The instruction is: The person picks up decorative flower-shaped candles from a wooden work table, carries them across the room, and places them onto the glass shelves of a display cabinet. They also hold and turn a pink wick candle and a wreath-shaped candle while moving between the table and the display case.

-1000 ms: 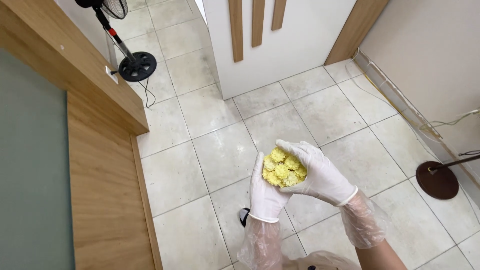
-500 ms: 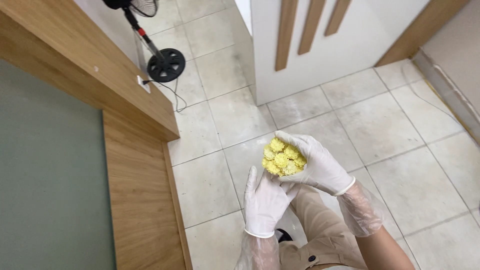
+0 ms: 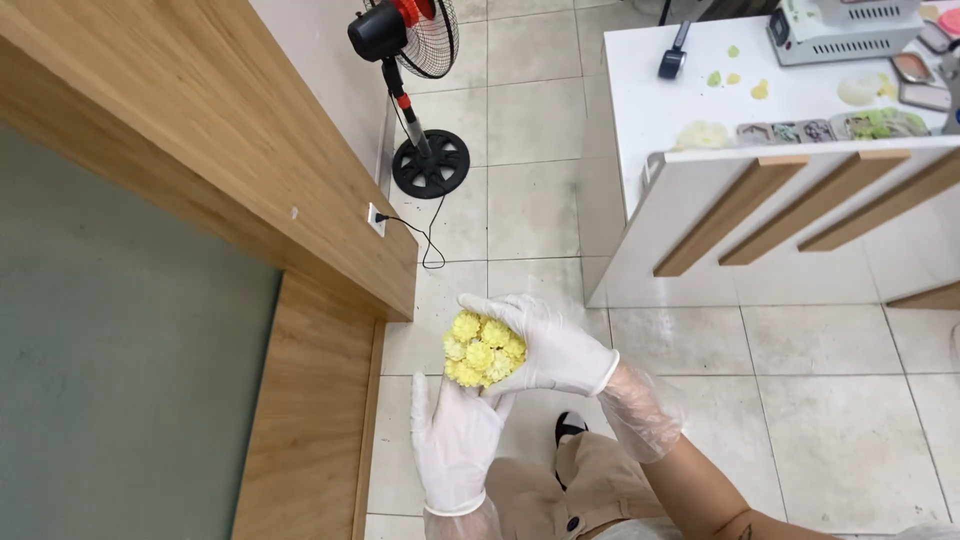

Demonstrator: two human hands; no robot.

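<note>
Both my hands wear white gloves and clear plastic sleeve covers. A cluster of small yellow flower-shaped pieces (image 3: 482,352) rests between them, over the tiled floor. My right hand (image 3: 550,345) cups the cluster from the right, fingers curled behind it. Under the cluster, my left hand (image 3: 455,435) lies flat and open-palmed, fingers touching its lower edge. Beige trousers and a dark shoe (image 3: 570,427) show below.
A black and red standing fan (image 3: 408,60) stands on the tiles, plugged into a wall socket (image 3: 376,217). A wooden-trimmed wall (image 3: 250,140) runs along the left. A white counter (image 3: 680,100) at upper right carries moulds, small yellow and green pieces and a machine (image 3: 845,28).
The view has swung up and right, bringing the white counter top and the whole fan into sight. My hands keep the yellow cluster in the same hold.
</note>
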